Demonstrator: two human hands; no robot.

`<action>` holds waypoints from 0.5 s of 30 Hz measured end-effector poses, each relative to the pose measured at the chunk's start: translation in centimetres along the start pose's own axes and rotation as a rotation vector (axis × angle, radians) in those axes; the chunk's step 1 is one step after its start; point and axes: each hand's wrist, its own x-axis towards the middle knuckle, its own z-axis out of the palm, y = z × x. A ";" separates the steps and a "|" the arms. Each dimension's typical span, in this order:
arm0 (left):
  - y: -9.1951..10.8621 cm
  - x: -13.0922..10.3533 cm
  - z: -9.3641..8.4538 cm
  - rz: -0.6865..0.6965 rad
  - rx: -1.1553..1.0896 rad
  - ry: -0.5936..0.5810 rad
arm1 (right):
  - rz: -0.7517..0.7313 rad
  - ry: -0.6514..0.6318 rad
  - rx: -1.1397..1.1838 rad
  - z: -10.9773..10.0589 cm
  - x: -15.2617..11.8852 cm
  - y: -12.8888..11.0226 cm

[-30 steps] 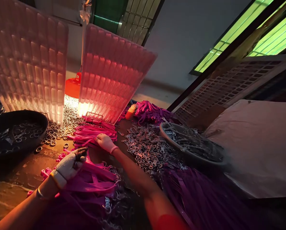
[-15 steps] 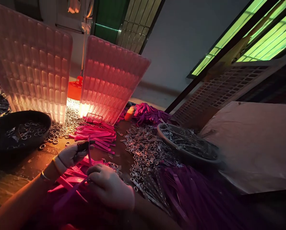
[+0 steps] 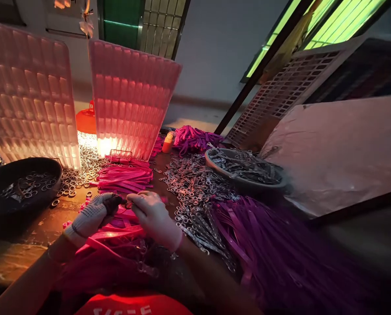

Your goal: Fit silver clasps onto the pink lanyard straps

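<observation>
My gloved left hand (image 3: pixel 95 216), with dark fingertips, is closed in a pinch over the pile of pink straps. My right hand (image 3: pixel 156 218), in a pale glove, meets it fingertip to fingertip, also pinching. Between them is a narrow purple strap, mostly hidden by the fingers; a small dark part shows at the fingertips. Below my hands lie loose pink straps (image 3: pixel 116 234), and beyond them a neat bundle of pink straps (image 3: pixel 125 177). Several metal clasps (image 3: pixel 146 264) hang or lie under my right wrist, blurred.
A black pan (image 3: pixel 25 203) of metal rings stands left, near scattered rings (image 3: pixel 71 181). Two ribbed plastic sheets (image 3: pixel 130 100) screen a red lamp (image 3: pixel 86 120). Metal clasps (image 3: pixel 195 188) are heaped right, beside a grey basin (image 3: pixel 221 168) and long purple straps (image 3: pixel 264 245). An orange bottle (image 3: pixel 168 143) stands behind.
My hands have come together at the fingertips; my right hand has moved up, and the strap that stretched between them is now mostly hidden. The camera view has shifted rightward.
</observation>
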 end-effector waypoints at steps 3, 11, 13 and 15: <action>0.4 -0.4 0.6 -0.016 0.012 0.025 | 0.013 -0.008 -0.058 -0.5 -0.1 -0.5; 1.2 -0.3 1.3 0.055 0.384 -0.077 | 0.051 -0.222 -0.216 -1.0 -0.5 -1.3; 1.2 -0.1 1.4 0.078 0.488 -0.126 | 0.022 -0.189 -0.350 -0.5 -0.9 -1.3; 0.8 0.2 1.6 0.086 0.519 -0.188 | -0.019 -0.159 -0.450 0.0 -1.2 -1.1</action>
